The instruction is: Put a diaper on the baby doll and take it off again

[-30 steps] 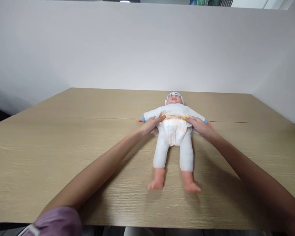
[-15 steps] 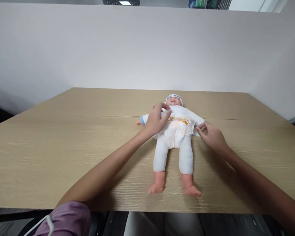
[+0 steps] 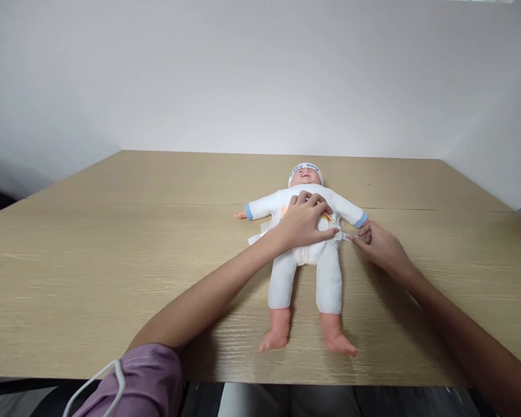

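Note:
A baby doll (image 3: 329, 275) in a white suit with blue cuffs lies on its back, feet towards me. Around its hips is a white diaper (image 3: 306, 255) with an orange printed band, partly hidden by my hand. My left hand (image 3: 306, 220) lies across the front of the diaper, fingers spread and thumb near its right edge. My right hand (image 3: 380, 243) pinches the end of the diaper's side tab (image 3: 346, 236), which is stretched out to the right, close to the doll's hand. On the left another tab (image 3: 255, 238) sticks out loose.
The doll rests on a wide wooden table (image 3: 113, 260) with a thin seam across it. A white wall (image 3: 260, 81) stands behind the table and wraps round to the right. The table's front edge is just before my lap.
My left hand has moved right and down from the doll's chest onto the diaper front. My right hand has shifted slightly right and down, drawing the tab outward. The view has tilted down.

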`<state>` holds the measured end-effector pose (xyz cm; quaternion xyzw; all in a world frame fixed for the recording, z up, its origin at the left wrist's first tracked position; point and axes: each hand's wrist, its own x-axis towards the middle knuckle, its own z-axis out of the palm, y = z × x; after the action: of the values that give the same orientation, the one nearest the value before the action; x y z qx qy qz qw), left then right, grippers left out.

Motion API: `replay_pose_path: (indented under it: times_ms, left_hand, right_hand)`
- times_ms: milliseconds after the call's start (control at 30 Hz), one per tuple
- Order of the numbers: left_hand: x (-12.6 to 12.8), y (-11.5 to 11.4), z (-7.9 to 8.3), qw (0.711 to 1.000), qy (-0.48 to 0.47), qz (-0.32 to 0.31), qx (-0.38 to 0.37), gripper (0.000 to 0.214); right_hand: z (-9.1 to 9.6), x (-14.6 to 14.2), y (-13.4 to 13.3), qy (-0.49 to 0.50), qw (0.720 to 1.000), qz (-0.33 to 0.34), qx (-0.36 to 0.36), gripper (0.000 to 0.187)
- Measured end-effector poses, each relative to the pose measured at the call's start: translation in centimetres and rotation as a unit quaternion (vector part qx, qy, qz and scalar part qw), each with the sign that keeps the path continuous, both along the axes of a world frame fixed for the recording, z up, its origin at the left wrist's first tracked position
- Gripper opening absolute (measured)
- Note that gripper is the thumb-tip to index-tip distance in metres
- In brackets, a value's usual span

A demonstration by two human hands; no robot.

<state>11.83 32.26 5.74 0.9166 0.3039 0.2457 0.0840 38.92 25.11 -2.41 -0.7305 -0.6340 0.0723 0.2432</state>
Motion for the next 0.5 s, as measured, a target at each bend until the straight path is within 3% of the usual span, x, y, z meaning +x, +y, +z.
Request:
replay_pose_path:
  times_ms: [200, 500]
  left_hand:
    - [0.27, 0.07, -0.17, 1.0, 0.017, 0.012, 0.004, 0.051]
    - [0.42, 0.03, -0.67, 0.999, 0.027, 0.029, 0.017, 0.058]
  right_hand:
    - [0.72, -0.56, -0.07, -0.014, 0.998, -0.005, -0.057, 0.041]
    - [0.3, 0.0, 0.03, 0.001, 0.999, 0.018, -0.034, 0.043]
